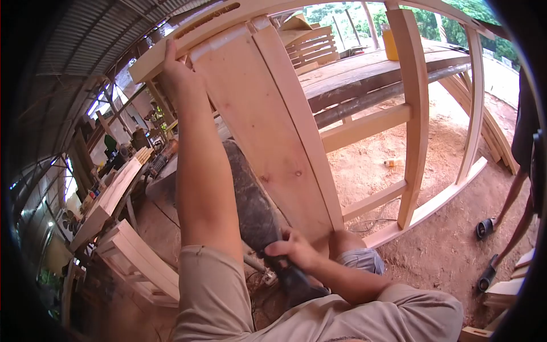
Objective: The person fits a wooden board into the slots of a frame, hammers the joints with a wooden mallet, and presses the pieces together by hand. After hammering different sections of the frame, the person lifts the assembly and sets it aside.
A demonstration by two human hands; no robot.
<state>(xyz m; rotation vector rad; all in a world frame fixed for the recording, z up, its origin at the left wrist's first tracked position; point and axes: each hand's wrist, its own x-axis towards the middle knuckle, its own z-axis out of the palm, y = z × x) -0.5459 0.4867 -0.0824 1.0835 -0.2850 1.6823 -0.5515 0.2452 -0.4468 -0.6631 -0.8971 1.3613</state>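
Observation:
A large pale wooden frame [419,114] with a broad wooden panel [262,125] stands tilted in front of me. My left hand [183,77] is raised at the panel's upper left corner, its fingers closed around the frame's top rail [165,57]. Low down, beside the panel's lower left edge, my right hand [295,251] is closed on a long, dark, worn object [250,196]. What kind of object that is, I cannot make out. My right fingers are partly hidden behind it. A bare knee [345,242] is near the panel's bottom edge.
Behind the frame stands a wooden workbench [364,80] with a yellow container [390,45]. A smaller wooden frame [139,262] and a bench of boards [111,191] are at left. Another person's sandalled feet [485,228] are at right, near stacked wood [507,290].

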